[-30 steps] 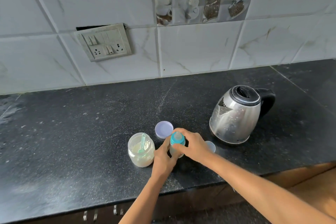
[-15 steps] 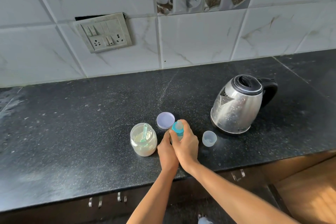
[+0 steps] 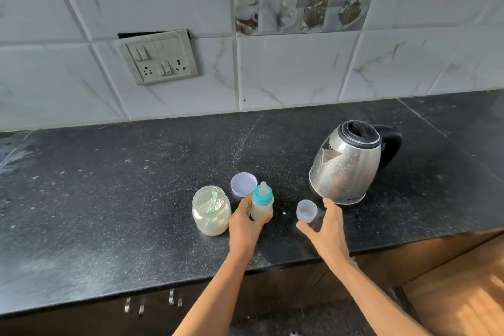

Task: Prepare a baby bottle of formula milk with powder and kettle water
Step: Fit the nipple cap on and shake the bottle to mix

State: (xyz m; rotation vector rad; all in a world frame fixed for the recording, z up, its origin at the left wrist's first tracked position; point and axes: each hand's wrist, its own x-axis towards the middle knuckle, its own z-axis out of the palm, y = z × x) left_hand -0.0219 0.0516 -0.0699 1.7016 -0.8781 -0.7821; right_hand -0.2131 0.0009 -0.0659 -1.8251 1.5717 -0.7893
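wall (image 3: 286,71): marbled white tile | countertop (image 3: 109,199): black speckled | floor (image 3: 463,294): wood

No legible text, label or number anywhere

Left hand (image 3: 243,222) curled closed in a grip; right hand (image 3: 328,229) spread wide.

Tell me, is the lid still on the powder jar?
No: the powder jar stands open with a green scoop inside, and its lilac lid lies upturned on the counter behind it.
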